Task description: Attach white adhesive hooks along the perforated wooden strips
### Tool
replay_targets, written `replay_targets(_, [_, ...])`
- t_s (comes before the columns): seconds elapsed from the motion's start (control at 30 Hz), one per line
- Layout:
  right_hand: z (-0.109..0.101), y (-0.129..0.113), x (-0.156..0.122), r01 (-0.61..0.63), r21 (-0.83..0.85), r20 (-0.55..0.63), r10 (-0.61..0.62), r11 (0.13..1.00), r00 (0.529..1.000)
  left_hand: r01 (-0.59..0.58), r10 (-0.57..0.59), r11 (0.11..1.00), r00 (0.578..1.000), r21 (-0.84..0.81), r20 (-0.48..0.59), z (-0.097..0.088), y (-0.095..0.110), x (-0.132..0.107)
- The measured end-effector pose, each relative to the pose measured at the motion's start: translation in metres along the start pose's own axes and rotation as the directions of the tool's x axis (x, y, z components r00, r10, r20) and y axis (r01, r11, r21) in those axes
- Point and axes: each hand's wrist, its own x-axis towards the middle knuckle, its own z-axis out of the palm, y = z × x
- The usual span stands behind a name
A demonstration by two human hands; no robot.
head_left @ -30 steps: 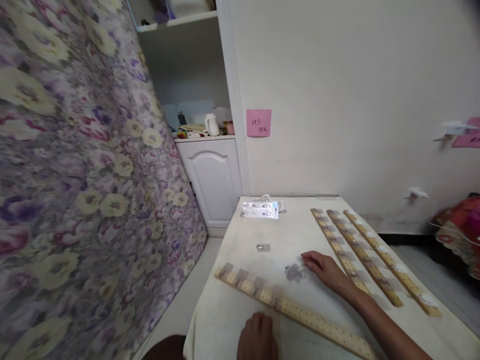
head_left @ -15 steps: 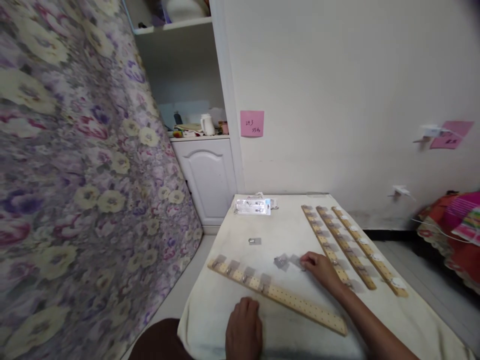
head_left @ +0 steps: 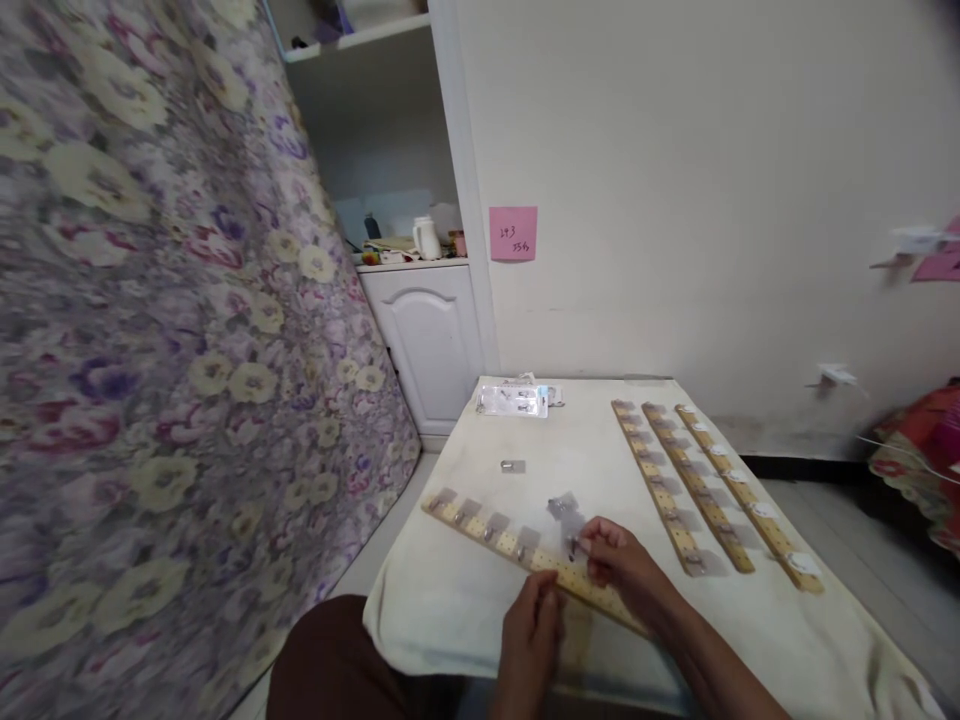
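My right hand [head_left: 619, 565] pinches a small metal piece with a clear plastic tag [head_left: 574, 540] above the near wooden strip [head_left: 491, 538]. The exact kind of this piece is too small to make out. My left hand [head_left: 531, 632] has its fingers closed at the strip's near edge, around its middle. Several similar metal pieces with clear tags sit along the strip's left half; my hands partly hide its right half. A few loose clear-and-metal pieces [head_left: 561, 504] lie just beyond the strip, and a single one [head_left: 513, 466] lies farther back.
Three more perforated wooden strips, left [head_left: 660, 490], middle [head_left: 697, 485] and right [head_left: 750, 500], lie at the right with pieces along them. Clear blister packaging [head_left: 514, 400] is at the table's back left. A cream cloth [head_left: 450, 600] covers the table; a floral curtain [head_left: 187, 350] hangs left.
My right hand has moved toward me and left, bringing the small piece over the strip. My left hand has moved right and up from the cloth to the strip's edge. The view has shifted slightly.
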Motion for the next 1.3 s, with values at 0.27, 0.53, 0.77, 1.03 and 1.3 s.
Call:
replay_targets(0.27, [0.009,0.018,-0.003,-0.011,0.02,0.116,0.009,1.0,0.993,0.175,-0.176,0.941,0.984,-0.291,0.024,0.015,-0.005,0.015])
replay_targets(0.53, [0.001,0.006,0.0,0.143,-0.386,0.064,-0.129,0.911,0.99,0.26,-0.264,0.946,0.964,-0.194,0.008,0.01,-0.013,0.012])
replay_targets(0.77, [0.003,0.015,0.01,0.144,-0.702,-0.015,-0.217,0.698,0.976,0.316,-0.321,0.944,0.946,-0.092,-0.041,0.001,-0.02,0.026])
replay_targets(1.03, [0.001,0.026,0.023,0.093,-0.771,-0.043,-0.198,0.63,0.979,0.365,-0.367,0.928,0.93,-0.071,-0.019,0.001,-0.028,0.03])
replay_targets(1.3, [-0.001,0.023,0.026,0.075,-0.755,-0.041,-0.161,0.652,0.986,0.366,-0.366,0.929,0.931,-0.052,-0.001,0.002,-0.025,0.027])
